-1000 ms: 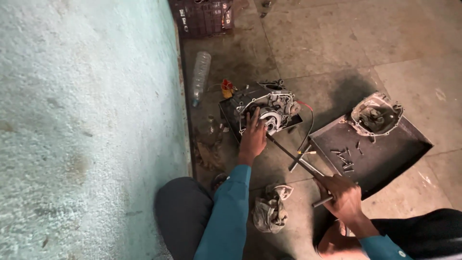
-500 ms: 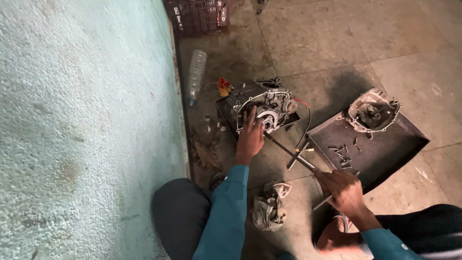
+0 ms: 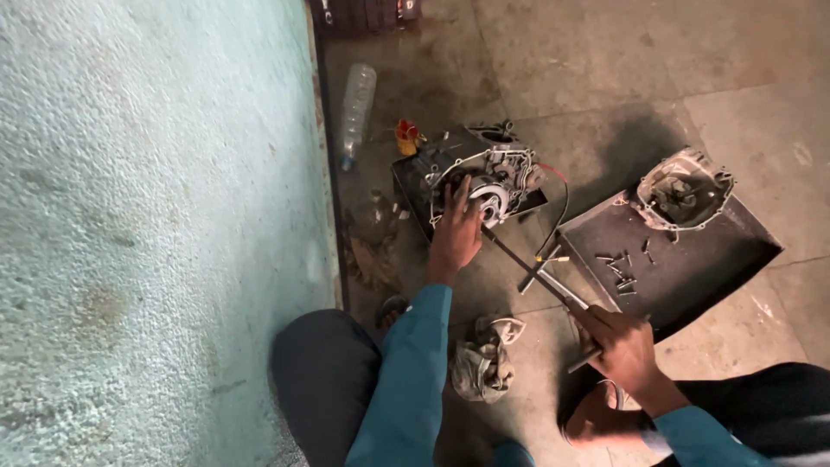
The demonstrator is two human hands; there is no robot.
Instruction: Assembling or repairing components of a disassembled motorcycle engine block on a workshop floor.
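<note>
Engine case (image 3: 484,186) sits opened on the floor, cover (image 3: 683,190) and bolts (image 3: 622,264) already on a tray (image 3: 692,268); left hand (image 3: 456,233) steadies the rotor with fingers spread, right hand (image 3: 624,346) grips a long T-wrench (image 3: 532,264) still engaged

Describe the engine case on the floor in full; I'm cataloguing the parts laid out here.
The engine case is a grey, grimy metal casting lying flat on a dark tray on the concrete floor, open side up. Inside shows a round silvery part, ringed by a pale gasket edge. A black wire with a red end trails off its right side. The left hand presses on the round part, and a long metal tool, held by the right hand, reaches into its centre.
</note>
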